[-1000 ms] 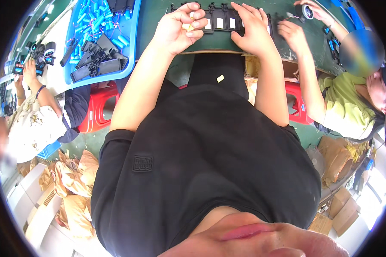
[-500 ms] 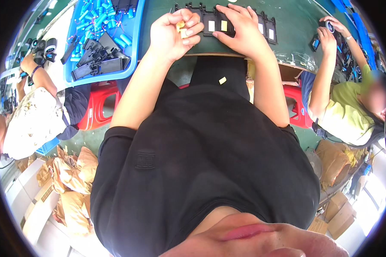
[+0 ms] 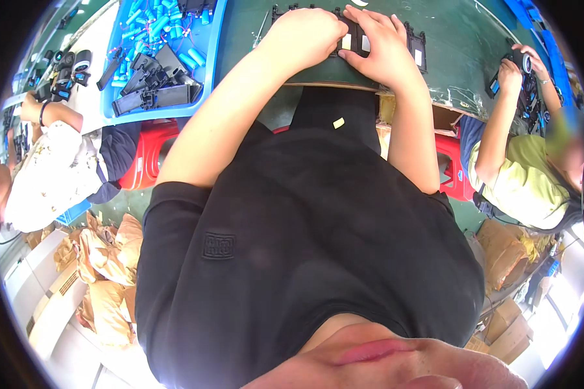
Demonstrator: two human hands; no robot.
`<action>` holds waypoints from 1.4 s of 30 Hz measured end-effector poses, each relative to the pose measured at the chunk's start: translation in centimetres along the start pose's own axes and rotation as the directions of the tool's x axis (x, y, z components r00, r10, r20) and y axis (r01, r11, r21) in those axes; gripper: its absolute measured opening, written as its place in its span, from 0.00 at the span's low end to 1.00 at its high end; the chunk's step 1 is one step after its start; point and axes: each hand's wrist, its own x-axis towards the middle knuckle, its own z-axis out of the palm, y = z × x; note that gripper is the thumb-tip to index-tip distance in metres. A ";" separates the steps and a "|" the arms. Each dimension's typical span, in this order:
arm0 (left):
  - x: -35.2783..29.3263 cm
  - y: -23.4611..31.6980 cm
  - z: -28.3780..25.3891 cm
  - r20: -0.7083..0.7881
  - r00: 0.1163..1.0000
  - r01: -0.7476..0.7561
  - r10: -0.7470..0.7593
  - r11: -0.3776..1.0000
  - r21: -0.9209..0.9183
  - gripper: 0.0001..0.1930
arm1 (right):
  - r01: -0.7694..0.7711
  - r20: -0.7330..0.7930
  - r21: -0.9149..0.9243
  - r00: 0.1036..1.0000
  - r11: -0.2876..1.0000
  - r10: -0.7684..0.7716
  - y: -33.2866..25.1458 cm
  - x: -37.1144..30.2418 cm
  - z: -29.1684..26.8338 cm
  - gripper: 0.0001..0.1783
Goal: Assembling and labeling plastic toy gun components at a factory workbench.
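Note:
A row of black plastic cases (image 3: 416, 48) lies on the green table, some bearing pale rectangular patches. My left hand (image 3: 308, 37) is closed over the row's left part, its fingertips at a yellow patch (image 3: 347, 41) on one case. Its palm is turned down, hiding the small yellow pieces seen in it earlier. Across the cases to the right rests my right hand (image 3: 388, 55), open with fingers spread, the thumb beside that same patch. Another small yellow piece (image 3: 339, 122) lies on my dark clothing below the table edge.
At left stands a blue tray (image 3: 209, 71) of blue cylindrical cells (image 3: 159, 27) and black plastic parts (image 3: 152, 78). A co-worker (image 3: 525, 168) on the right holds a black device (image 3: 516, 61); another person (image 3: 52, 149) sits at left. Red stools (image 3: 139, 159) flank me.
My left hand has turned over and moved right, from beside the row onto the cases. My right hand stays on them. The right co-worker's hands have shifted slightly.

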 end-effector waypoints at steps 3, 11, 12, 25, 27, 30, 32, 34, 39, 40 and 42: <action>1.5 -0.2 -0.2 0.225 0.974 -0.009 0.008 1.000 0.002 0.05 | 0.012 0.003 -0.084 1.000 0.996 -0.012 0.9 0.0 0.5 0.44; 3.8 0.4 -1.9 0.195 0.904 -0.421 0.380 0.871 0.252 0.06 | -0.015 0.006 -0.086 1.000 0.996 0.015 1.1 0.2 0.0 0.42; 4.8 -0.6 -1.2 0.281 0.882 -0.424 0.378 0.897 0.122 0.05 | -0.009 0.015 -0.103 1.000 0.995 0.011 1.2 0.3 -0.1 0.41; 7.2 -0.5 -0.7 0.496 0.720 -0.500 0.485 0.859 -0.114 0.06 | -0.097 0.087 -0.069 0.991 0.993 0.103 0.9 0.4 -0.3 0.41; 6.8 -0.9 -0.6 0.467 0.733 -0.484 0.495 0.861 -0.154 0.07 | -0.087 0.081 -0.075 0.992 0.993 0.093 0.6 0.3 -0.4 0.42; 6.5 -1.2 -0.9 0.454 0.775 -0.437 0.438 0.892 -0.114 0.08 | -0.084 0.070 -0.093 0.993 0.992 0.091 0.9 0.1 0.0 0.43; 6.0 -1.7 -1.4 0.467 0.805 -0.400 0.366 0.916 -0.029 0.09 | -0.088 0.065 -0.104 0.993 0.991 0.095 1.0 0.1 0.0 0.43; 5.2 -1.6 -4.0 0.124 0.944 -0.307 0.304 0.952 0.008 0.09 | -0.118 0.102 -0.115 0.986 0.986 0.129 0.9 0.3 -0.3 0.43; 4.2 -2.1 -3.4 0.160 0.899 -0.398 0.408 0.913 -0.094 0.06 | -0.126 0.080 -0.118 0.987 0.985 0.136 1.7 -0.2 0.5 0.42; 4.4 -2.1 -3.2 0.298 0.890 -0.325 0.346 0.938 -0.117 0.06 | -0.102 0.068 -0.090 0.992 0.991 0.108 1.4 -0.1 0.2 0.42; 4.7 -1.8 -2.2 0.430 0.849 -0.274 0.307 0.952 -0.139 0.07 | -0.078 0.056 -0.062 0.995 0.995 0.081 1.1 0.1 -0.1 0.42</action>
